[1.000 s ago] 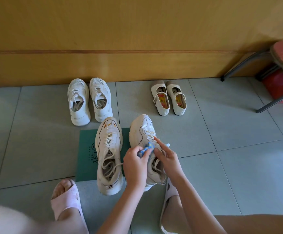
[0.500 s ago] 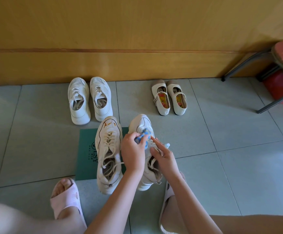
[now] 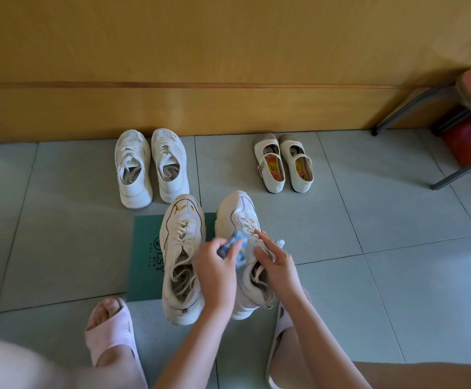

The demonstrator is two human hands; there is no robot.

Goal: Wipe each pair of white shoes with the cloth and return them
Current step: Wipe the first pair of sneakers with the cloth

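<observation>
Two chunky white lace-up sneakers stand side by side in front of me: the left sneaker (image 3: 182,248) and the right sneaker (image 3: 240,217). My left hand (image 3: 217,272) pinches a blue patterned cloth (image 3: 235,241) against the laces of the right sneaker. My right hand (image 3: 278,263) rests on that same sneaker's tongue and laces, steadying it. A white mesh sneaker pair (image 3: 150,167) and a small cream strap-shoe pair (image 3: 283,162) stand farther back by the wooden wall.
A green mat (image 3: 144,259) lies under the left sneaker on grey floor tiles. My feet in pink slippers (image 3: 111,335) flank the shoes. A metal-legged stool (image 3: 458,108) with a red seat and a red object below stand at the right.
The cloth and my left hand slid up toward the toe, then back down the laces of the right sneaker. My right hand stayed on the sneaker.
</observation>
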